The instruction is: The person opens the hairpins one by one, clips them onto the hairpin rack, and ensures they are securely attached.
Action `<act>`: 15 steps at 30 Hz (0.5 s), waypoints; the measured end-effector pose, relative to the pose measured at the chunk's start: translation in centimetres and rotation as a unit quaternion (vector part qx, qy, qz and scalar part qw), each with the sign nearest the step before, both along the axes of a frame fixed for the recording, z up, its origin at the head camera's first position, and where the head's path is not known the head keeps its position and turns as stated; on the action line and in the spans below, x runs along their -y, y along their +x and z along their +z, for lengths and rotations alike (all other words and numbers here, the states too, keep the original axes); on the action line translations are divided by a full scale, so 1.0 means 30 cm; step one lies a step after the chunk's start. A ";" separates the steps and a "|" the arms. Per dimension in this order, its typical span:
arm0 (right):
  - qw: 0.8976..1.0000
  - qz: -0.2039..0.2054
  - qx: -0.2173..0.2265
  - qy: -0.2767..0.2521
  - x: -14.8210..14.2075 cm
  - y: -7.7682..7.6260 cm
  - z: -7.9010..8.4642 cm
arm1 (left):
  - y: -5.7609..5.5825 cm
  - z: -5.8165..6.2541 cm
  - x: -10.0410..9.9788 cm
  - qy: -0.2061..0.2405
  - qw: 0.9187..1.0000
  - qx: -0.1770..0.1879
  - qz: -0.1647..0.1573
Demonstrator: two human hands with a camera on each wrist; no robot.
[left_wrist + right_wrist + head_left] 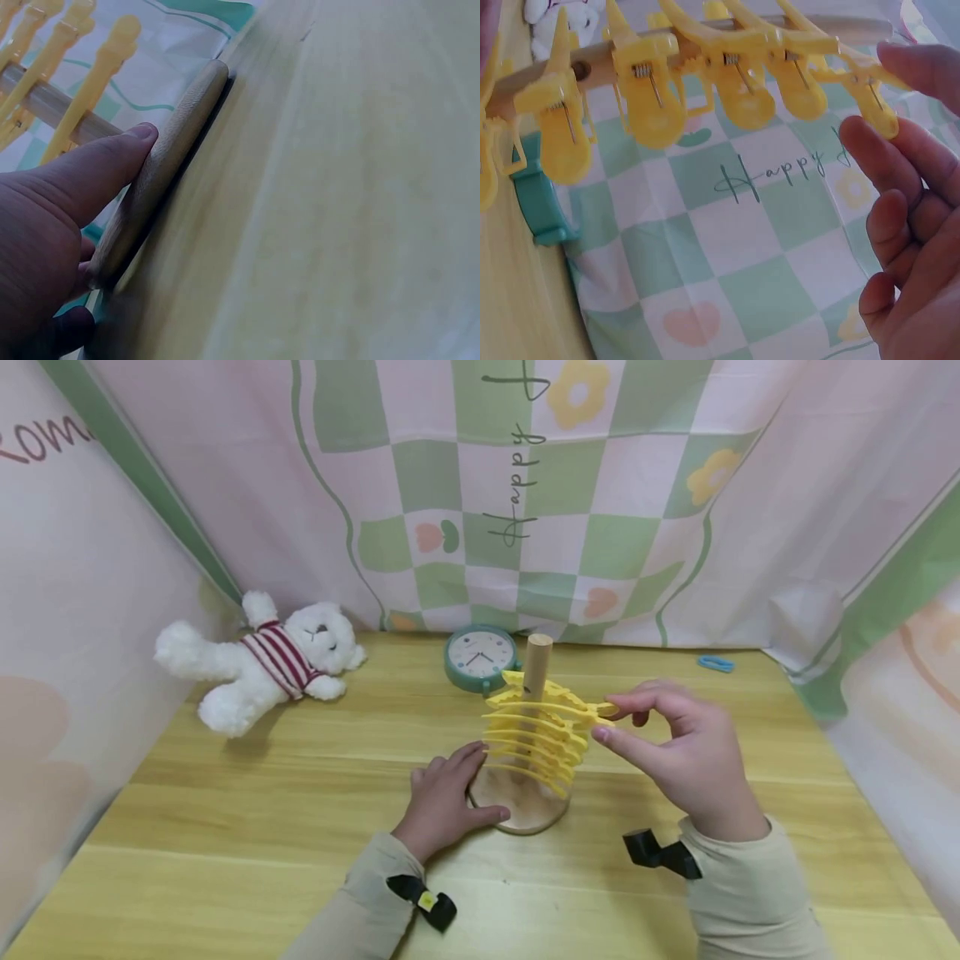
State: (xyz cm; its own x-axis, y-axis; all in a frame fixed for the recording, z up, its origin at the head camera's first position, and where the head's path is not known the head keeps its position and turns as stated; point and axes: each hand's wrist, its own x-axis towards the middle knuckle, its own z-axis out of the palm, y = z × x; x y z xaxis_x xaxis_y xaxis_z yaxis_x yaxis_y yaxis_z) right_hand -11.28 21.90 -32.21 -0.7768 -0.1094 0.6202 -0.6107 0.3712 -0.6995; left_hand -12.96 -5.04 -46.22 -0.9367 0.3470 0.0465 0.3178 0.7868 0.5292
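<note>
A wooden stand has a round post (537, 660) rising from a disc base (525, 814). Several yellow spring clips (558, 747), like clothes pegs, sit around the post one above another. My right hand (693, 756) pinches the handles of the topmost yellow clip (876, 109) between thumb and fingertips, and that clip's long arms reach past the post. Low on the left, my left hand (447, 802) grips the base's rim, its thumb (112, 161) lying over the upper face and the other fingers at the edge. Springs show on the clips in the right wrist view.
A green round clock (480, 657) lies just behind the stand. To the left, a white teddy bear (277, 660) in a striped shirt lies on the wooden table (225, 827). One small blue clip (716, 663) is at the back right, and a checkered curtain (495, 477) hangs behind.
</note>
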 end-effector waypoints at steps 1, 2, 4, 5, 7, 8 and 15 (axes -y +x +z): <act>1.000 -0.004 0.001 0.000 0.004 0.001 0.000 | 0.000 0.001 0.000 0.000 1.000 0.001 0.000; 1.000 -0.006 0.003 -0.003 0.007 0.003 0.000 | 0.000 0.002 -0.001 0.001 1.000 0.002 0.001; 1.000 -0.006 0.006 -0.010 0.014 0.004 0.000 | 0.002 0.005 -0.001 0.000 1.000 0.003 0.001; 1.000 -0.007 0.007 -0.011 0.017 0.005 0.000 | 0.002 0.006 -0.001 0.000 1.000 0.004 0.001; 1.000 -0.009 0.007 -0.009 0.023 0.005 -0.001 | 0.003 0.007 -0.002 0.000 1.000 0.003 0.002; 1.000 -0.011 0.008 -0.007 0.027 0.004 -0.001 | 0.003 0.007 -0.002 0.001 1.000 0.002 0.002; 1.000 -0.015 0.001 0.001 0.043 0.002 -0.003 | 0.004 0.012 -0.005 0.000 1.000 0.001 0.004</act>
State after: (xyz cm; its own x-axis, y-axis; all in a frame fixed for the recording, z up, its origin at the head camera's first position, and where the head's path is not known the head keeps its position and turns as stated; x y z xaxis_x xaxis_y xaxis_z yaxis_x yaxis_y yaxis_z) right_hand -11.22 20.61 -32.30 -0.7807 -0.0874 0.6187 -0.5982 0.3908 -0.6996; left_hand -12.85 -4.90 -45.86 -0.9394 0.3400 0.0444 0.3106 0.7891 0.5299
